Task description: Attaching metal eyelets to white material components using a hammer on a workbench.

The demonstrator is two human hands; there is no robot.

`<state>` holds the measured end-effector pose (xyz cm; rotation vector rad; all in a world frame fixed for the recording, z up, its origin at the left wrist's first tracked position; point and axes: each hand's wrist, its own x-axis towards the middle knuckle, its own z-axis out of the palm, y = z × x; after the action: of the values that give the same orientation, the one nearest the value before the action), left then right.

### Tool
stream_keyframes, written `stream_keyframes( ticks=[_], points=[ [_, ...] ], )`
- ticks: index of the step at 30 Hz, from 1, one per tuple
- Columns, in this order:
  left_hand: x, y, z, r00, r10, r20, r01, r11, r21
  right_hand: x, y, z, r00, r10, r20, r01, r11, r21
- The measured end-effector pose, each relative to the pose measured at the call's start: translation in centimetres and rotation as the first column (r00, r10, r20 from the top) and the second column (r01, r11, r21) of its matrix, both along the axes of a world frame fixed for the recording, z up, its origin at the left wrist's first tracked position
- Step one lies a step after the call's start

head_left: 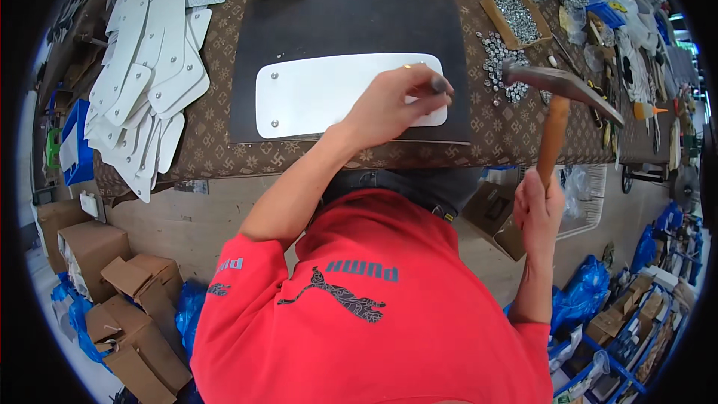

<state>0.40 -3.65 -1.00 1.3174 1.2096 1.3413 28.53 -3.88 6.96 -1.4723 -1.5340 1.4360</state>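
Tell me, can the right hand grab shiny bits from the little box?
Probably not just now: the right hand is wrapped around the hammer. The box is open on top, though, so an empty hand might reach the shiny bits.

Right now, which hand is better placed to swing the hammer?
Probably the right hand: it holds the hammer by the wooden handle, while the left hand is occupied with a dark rod over the white panel.
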Motion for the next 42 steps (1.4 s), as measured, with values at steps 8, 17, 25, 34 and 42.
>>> stream_keyframes(
  ticks=[8,17,25,34,42],
  points=[
    [-11.1,-4.6,3.6,0.803,0.196,-0.562,-0.371,0.903,-0.215,-2.1,4.0,-4.1,0.969,-0.165,-0.186,0.159,0.986,-0.046],
    [-16.2,-7.9,4.5,0.511,-0.036,-0.859,-0.384,0.885,-0.265,-3.1,8.7,-8.2,0.938,-0.196,-0.287,0.179,0.980,-0.085],
    [-23.7,-1.1,11.5,0.300,0.186,-0.936,-0.457,0.889,0.030,-3.6,9.0,-8.5,0.901,-0.263,-0.344,0.223,0.963,-0.153],
    [-33.4,-7.9,13.7,-0.150,-0.119,-0.981,-0.857,0.511,0.069,-3.0,8.6,-9.5,0.889,-0.268,-0.370,0.254,0.963,-0.088],
    [-37.0,-20.5,8.5,-0.019,0.072,-0.997,-0.918,0.394,0.046,-2.8,8.9,-9.1,0.924,-0.205,-0.321,0.180,0.978,-0.108]
  ],
)
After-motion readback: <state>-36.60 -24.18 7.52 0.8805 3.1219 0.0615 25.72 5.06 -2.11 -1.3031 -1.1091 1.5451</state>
